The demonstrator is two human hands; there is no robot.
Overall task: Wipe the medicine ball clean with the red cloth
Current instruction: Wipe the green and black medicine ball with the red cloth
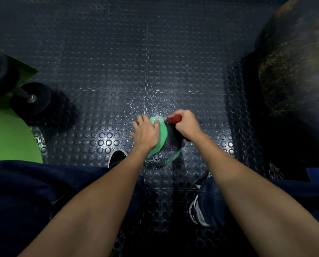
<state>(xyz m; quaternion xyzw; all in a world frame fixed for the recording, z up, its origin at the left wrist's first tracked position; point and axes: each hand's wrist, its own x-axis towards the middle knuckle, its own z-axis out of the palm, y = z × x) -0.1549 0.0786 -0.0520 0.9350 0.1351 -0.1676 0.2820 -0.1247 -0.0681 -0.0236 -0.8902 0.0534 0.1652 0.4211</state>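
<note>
Far to the left of the fingers, a green surface [10, 138] lay at the edge of the view, and a black dumbbell [32, 101] with a metal handle rested beside it on the dark studded floor [155, 62]. Nearer, just below and left of the left hand [145, 132], the toe of a black shoe [117, 157] showed from under the blue trousers.

The left hand lay on the green side of the medicine ball [170, 147]. Its fingers [156, 124] were straight and spread, released and grasping nothing, only pressing flat on the ball. The ball stood on the floor between the two feet, under both hands, with a green part to the left and a dark part to the right.

On the right upper side of the ball, the right hand [187, 127] was clenched around the red cloth [174, 119]. The cloth came out beyond the fingers [182, 115] and touched the top of the ball, and a small piece showed below the wrist.

Below the right fingers, a shoe with white stripes [197, 210] stood on the floor. Far to the right, a large dark round object [294, 71] filled the corner.
</note>
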